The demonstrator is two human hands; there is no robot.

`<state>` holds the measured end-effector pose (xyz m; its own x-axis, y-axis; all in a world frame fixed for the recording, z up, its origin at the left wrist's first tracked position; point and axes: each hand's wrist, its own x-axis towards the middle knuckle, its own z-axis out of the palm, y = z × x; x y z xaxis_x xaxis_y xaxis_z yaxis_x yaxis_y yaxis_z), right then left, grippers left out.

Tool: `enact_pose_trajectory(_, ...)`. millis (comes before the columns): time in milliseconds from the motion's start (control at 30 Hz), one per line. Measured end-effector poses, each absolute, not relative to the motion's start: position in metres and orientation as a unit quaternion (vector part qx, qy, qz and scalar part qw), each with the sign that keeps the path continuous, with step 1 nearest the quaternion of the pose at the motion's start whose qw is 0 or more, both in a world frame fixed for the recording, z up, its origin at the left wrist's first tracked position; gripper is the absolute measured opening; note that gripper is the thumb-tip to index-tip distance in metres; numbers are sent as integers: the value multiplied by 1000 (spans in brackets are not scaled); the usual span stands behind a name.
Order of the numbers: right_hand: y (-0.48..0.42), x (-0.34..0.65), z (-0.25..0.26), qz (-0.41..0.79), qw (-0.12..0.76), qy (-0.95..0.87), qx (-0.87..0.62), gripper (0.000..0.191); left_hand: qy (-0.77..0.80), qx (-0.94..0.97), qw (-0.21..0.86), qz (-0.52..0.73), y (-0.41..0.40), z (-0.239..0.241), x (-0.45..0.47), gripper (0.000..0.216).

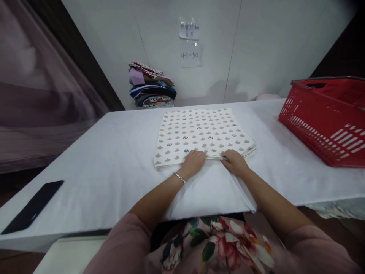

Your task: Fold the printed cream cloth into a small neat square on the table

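Note:
A folded white cloth (199,131) printed with small grey and coloured shapes lies flat on the white table (108,167) in front of me. My left hand (193,161), a bracelet on its wrist, has its fingers curled closed over the cloth's near edge. My right hand (234,161) pinches the same near edge just to the right. Both hands sit side by side, almost touching, at the middle of that edge.
A red plastic basket (327,121) stands on the table at the right. A stack of folded fabrics (151,85) rests against the back wall, under paper notes (189,42). A dark phone (32,207) lies near the table's left front edge.

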<state>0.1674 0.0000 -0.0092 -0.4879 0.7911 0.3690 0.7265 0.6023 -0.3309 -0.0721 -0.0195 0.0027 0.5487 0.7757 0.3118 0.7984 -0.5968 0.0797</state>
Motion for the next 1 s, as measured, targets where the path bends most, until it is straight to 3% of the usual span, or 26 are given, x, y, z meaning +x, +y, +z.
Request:
enact_pose_trajectory(200, -1, 167, -10, 54, 249, -862, -438, 12, -468, -867, 24, -168, -20, 2, -69, 34)
enact_pose_trajectory(367, -2, 166, -8, 46, 252, -862, -438, 12, -470, -869, 4, -156, -19, 3, -71, 20)
enact_pose_trajectory(1000, -2, 154, -11, 30, 246, -881, -403, 17, -483, -832, -107, -250, -19, 11, -80, 8)
